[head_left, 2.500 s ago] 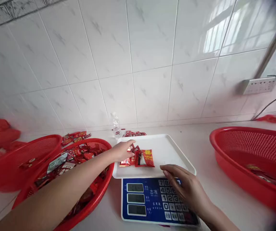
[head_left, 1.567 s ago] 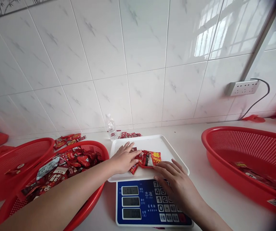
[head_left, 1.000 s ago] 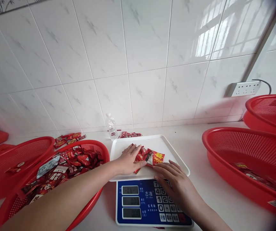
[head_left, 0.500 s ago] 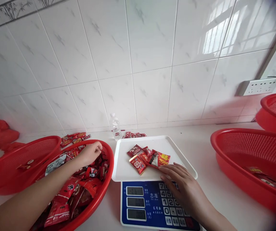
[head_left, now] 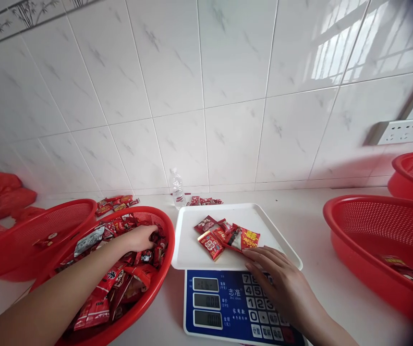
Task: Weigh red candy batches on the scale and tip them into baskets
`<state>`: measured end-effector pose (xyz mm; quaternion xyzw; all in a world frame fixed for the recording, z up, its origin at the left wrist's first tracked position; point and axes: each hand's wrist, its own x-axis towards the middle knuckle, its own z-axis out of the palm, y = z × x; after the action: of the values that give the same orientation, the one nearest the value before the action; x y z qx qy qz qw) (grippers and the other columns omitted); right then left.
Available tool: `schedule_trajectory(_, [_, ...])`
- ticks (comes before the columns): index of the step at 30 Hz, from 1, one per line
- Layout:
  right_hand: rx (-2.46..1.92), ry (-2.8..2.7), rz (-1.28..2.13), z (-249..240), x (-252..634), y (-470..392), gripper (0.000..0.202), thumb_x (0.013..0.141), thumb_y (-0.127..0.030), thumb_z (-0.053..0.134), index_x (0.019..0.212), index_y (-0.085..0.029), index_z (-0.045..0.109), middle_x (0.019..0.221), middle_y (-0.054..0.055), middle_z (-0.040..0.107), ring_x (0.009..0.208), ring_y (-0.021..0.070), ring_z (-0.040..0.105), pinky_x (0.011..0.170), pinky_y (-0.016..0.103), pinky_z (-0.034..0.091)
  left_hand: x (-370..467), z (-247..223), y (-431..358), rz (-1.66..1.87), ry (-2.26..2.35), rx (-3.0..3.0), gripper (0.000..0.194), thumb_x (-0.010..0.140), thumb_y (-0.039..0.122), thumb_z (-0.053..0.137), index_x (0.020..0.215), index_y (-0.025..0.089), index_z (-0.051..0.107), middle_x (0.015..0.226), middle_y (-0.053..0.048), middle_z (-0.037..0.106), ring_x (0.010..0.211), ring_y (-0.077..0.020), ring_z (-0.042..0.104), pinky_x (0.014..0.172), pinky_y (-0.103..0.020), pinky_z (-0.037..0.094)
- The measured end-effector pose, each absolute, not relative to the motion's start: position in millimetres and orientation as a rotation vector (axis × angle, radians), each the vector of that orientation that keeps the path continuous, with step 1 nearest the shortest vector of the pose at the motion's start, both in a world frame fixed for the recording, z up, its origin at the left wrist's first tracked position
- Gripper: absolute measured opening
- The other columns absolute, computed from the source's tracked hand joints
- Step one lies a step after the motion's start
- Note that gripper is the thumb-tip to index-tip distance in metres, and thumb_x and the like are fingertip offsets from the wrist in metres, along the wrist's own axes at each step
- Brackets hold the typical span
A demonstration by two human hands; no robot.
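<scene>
My left hand [head_left: 143, 238] reaches into a red plastic basket [head_left: 170, 240] filled with red snack packets [head_left: 94, 307]. Its fingers curl down among small wrapped pieces at the far right side, and what they grip is hidden. My right hand [head_left: 278, 271] lies over the near edge of the scale's white tray [head_left: 188, 262] with its fingers stretched out, close to a red and yellow packet [head_left: 249, 239]. Beside that packet on the tray lie several others, among them a red packet with gold edges [head_left: 211, 245]. Below, the blue scale panel [head_left: 235, 307] is partly covered by my right hand.
Another red basket [head_left: 84, 205] stands at the left, near red plastic bags [head_left: 5, 192]. A clear bottle [head_left: 176, 187] and small packets [head_left: 204, 201] sit by the tiled wall. Red baskets [head_left: 336, 226] stand at the right, below a power strip [head_left: 404, 132].
My left hand has lowered from above the basket into the packets, its fingers now partly hidden. My right hand stays at the tray edge. The view has shifted slightly.
</scene>
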<state>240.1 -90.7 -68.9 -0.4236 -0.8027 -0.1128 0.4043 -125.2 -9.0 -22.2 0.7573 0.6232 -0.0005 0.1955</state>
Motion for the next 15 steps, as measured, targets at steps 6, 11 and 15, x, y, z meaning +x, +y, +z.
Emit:
schedule_trajectory(6, [-1.074,-2.027,-0.27,-68,240,-90,0.023,0.09,-0.03,0.044,0.099,-0.024,0.065,0.093,0.005,0.072,0.086,0.0202,0.067,0.073,0.036,0.056,-126,-24,-10,-0.025,1.881,2.223,0.01,0.065,0.014,0.052,0.072,0.022,0.052,0.072,0.001,0.063,0.07,-0.0199,0.061,0.059,-0.025,0.041])
schedule_trajectory(11, [-1.071,-2.025,-0.278,-69,240,-90,0.023,0.09,-0.03,0.044,0.099,-0.023,0.064,0.093,0.004,0.072,0.085,0.0196,0.067,0.072,0.035,0.056,-126,-9,-15,0.035,1.995,2.156,0.019,0.067,0.015,0.051,0.083,0.023,0.054,0.079,0.0,0.065,0.072,-0.0204,0.061,0.061,-0.026,0.041])
schedule_trajectory(15, [-1.086,-2.007,-0.258,-69,240,-90,0.023,0.09,-0.031,0.045,0.098,-0.024,0.065,0.093,0.005,0.071,0.085,0.0204,0.067,0.07,0.035,0.056,-122,0,-16,0.117,1.885,2.108,0.032,0.066,0.013,0.053,0.096,0.025,0.06,0.092,-0.002,0.068,0.085,-0.0224,0.063,0.071,-0.027,0.045])
